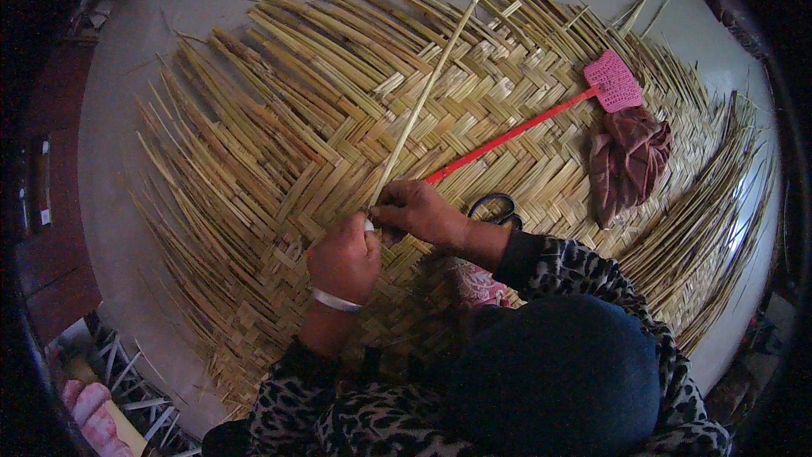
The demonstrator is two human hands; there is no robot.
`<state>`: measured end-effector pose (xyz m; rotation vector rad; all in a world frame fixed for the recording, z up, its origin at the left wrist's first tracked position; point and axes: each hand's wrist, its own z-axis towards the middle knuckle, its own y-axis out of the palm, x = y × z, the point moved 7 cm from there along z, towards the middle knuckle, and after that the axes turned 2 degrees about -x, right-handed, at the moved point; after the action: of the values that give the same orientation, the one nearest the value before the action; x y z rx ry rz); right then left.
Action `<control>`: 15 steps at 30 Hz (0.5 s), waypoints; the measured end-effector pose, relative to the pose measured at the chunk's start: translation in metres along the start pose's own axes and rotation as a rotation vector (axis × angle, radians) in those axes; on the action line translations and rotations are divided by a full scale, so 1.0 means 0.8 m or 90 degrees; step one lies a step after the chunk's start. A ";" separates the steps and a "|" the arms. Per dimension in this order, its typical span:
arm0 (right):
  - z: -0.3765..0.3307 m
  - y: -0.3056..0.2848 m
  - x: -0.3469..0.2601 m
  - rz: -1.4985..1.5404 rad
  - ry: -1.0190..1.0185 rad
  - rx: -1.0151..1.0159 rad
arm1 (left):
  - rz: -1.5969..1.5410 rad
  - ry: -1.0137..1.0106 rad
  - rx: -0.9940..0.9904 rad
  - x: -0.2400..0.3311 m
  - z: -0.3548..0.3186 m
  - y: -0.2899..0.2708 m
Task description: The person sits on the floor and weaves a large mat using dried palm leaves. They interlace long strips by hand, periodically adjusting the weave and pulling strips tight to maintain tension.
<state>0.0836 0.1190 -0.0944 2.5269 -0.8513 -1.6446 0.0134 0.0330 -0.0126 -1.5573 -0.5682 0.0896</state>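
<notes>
A long pale reed (431, 85) slants down from the top of the view and ends where my two hands meet. My right hand (421, 213) is closed in a pinch around its lower end. Against it, my left hand (345, 261) makes a fist, a silver bracelet on the wrist; what it grips is hidden. Something small and white (369, 226) shows at the left thumb. Both hands are over a woven reed mat (321, 203), its herringbone weave running out into loose stem ends. Black looped handles (493, 206), like those of scissors, lie beside my right wrist.
Across the mat lies a fly swatter with a red handle (516, 132) and pink head (614, 81). A crumpled brown cloth (628, 161) is below that head. Loose stems fan over the grey floor (118, 195). A dark blue rounded cloth shape (558, 372) covers the near right.
</notes>
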 end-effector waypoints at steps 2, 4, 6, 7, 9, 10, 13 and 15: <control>0.001 0.000 0.000 0.008 -0.001 0.004 | 0.039 0.023 0.009 0.004 0.000 0.000; 0.001 0.000 0.002 0.012 0.009 -0.001 | 0.080 -0.009 -0.052 0.003 -0.005 0.009; 0.003 0.000 0.007 0.013 0.024 -0.001 | 0.081 -0.026 -0.078 0.000 -0.007 0.014; 0.003 0.000 0.010 0.010 0.036 0.004 | 0.063 -0.028 -0.074 0.000 -0.008 0.015; 0.006 0.000 0.013 0.004 0.034 0.013 | 0.030 -0.023 -0.032 -0.002 -0.008 0.013; 0.007 0.001 0.013 0.000 0.021 0.015 | 0.017 -0.017 0.005 -0.003 -0.008 0.009; 0.008 0.001 0.014 -0.005 0.008 0.024 | -0.055 -0.075 0.053 -0.015 -0.005 0.008; 0.007 0.002 0.014 0.008 0.005 0.020 | -0.164 -0.149 0.034 -0.027 -0.003 0.013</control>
<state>0.0817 0.1144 -0.1056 2.5408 -0.8965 -1.6305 -0.0012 0.0224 -0.0283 -1.4186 -0.9389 0.0903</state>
